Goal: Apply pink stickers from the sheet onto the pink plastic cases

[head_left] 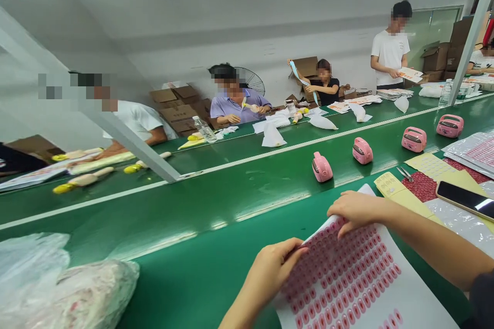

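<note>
Sheet with rows of pink ovals (351, 280) was tilted up over the green bench (216, 277), right in front of us. We had its far edge pinched in our left hand (276, 264) and right hand (358, 209), right thumb on the printed side. Past it sat four pink gadgets (363, 151), plus a phone (465, 199) off right and a bulgy plastic bag (96, 290) way left.

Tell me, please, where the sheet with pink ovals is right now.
In the head view, the sheet is at the lower right, held along its upper edge by the left hand and right hand, mostly left of the phone.
</note>
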{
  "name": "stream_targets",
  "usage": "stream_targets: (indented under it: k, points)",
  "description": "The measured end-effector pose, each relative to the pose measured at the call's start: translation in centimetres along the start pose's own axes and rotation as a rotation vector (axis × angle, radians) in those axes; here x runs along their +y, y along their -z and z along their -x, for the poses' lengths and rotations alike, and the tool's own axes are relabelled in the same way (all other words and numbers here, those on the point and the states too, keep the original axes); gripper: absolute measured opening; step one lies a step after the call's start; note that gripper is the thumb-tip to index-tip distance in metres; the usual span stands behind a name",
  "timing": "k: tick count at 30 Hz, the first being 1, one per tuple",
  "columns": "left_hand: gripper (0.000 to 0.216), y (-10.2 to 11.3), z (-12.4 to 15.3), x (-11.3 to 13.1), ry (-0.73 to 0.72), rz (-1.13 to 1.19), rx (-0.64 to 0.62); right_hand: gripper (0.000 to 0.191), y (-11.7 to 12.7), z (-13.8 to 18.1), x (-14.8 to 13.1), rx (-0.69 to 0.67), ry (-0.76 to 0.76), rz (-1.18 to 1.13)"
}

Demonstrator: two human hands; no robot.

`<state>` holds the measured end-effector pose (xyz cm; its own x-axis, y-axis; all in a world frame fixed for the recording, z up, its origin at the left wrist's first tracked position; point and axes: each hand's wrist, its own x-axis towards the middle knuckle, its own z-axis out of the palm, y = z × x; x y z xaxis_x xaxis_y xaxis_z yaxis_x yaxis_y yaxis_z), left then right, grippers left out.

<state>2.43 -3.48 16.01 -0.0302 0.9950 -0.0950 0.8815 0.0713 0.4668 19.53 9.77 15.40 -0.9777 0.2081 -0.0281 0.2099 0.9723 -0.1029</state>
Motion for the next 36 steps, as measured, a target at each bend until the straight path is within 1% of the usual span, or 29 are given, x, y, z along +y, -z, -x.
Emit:
stream_targets:
  k: [2, 4, 6, 9, 11, 14, 17, 20, 22, 24, 25, 26, 27, 29, 31, 32, 34, 36]
  points:
    - [0.029, 0.3, -0.1, -0.1, 0.022, -0.017, -0.023, 0.032, 0.1, 0.6, 0.6, -0.056, -0.084, 0.031]
    - [0.026, 0.1, -0.4, 0.1, 0.048, -0.061, -0.011, 0.028, 0.1, 0.8, 0.8, -0.099, -0.125, 0.061]
    - [0.026, -0.6, -0.8, 0.4, 0.038, -0.052, 0.057, 0.026, 0.0, 0.8, 0.7, -0.107, -0.133, 0.070]
    - [0.040, -2.5, -1.5, 1.1, -0.035, 0.000, 0.151, 0.025, -0.1, 0.5, 0.6, -0.111, -0.126, 0.045]
    - [0.036, -3.5, -1.9, 1.4, -0.053, -0.042, 0.144, 0.025, -0.1, 0.4, 0.6, -0.130, -0.111, 0.022]
    - [0.030, -4.2, -2.3, 1.5, -0.055, -0.135, 0.074, 0.027, 0.0, 0.5, 0.7, -0.160, -0.083, -0.023]
    - [0.030, -4.0, -2.4, 1.5, -0.071, -0.165, 0.003, 0.028, 0.3, 1.2, 0.7, -0.158, -0.069, -0.076]
    - [0.029, -3.0, -2.3, 1.4, -0.068, -0.149, -0.019, 0.036, 0.7, 2.2, 0.9, -0.082, -0.087, -0.033]
    - [0.030, -2.2, -2.3, 1.5, -0.067, -0.142, -0.036, 0.028, 0.9, 2.7, 1.1, -0.046, -0.120, 0.030]
    - [0.030, -1.7, -2.4, 1.7, -0.056, -0.177, -0.063, 0.016, 0.9, 3.0, 1.4, -0.052, -0.154, 0.055]
    - [0.028, -1.6, -2.4, 1.8, -0.057, -0.199, -0.055, 0.015, 0.8, 3.0, 1.5, -0.061, -0.165, 0.045]
    - [0.025, -1.6, -2.5, 1.9, -0.070, -0.213, -0.020, 0.017, 0.8, 3.0, 1.7, -0.065, -0.171, 0.024]
    - [0.023, -1.8, -2.7, 2.0, -0.098, -0.216, 0.038, 0.019, 0.7, 2.9, 1.9, -0.065, -0.176, -0.008]
    - [0.026, -2.5, -2.9, 2.2, -0.183, -0.198, 0.182, 0.023, 0.6, 2.9, 2.2, -0.053, -0.183, -0.093]
    - [0.022, -3.3, -3.2, 2.1, -0.256, -0.169, 0.276, 0.024, 0.5, 3.0, 2.5, -0.043, -0.184, -0.170]
    - [0.020, -3.6, -3.3, 2.0, -0.275, -0.152, 0.288, 0.023, 0.6, 3.2, 2.6, -0.039, -0.188, -0.202]
    - [0.020, -3.9, -3.5, 1.8, -0.288, -0.104, 0.266, 0.021, 0.7, 3.5, 2.8, -0.029, -0.200, -0.264]
    - [0.021, -3.7, -3.7, 1.6, -0.277, -0.049, 0.215, 0.028, 0.9, 4.0, 3.1, 0.006, -0.218, -0.335]
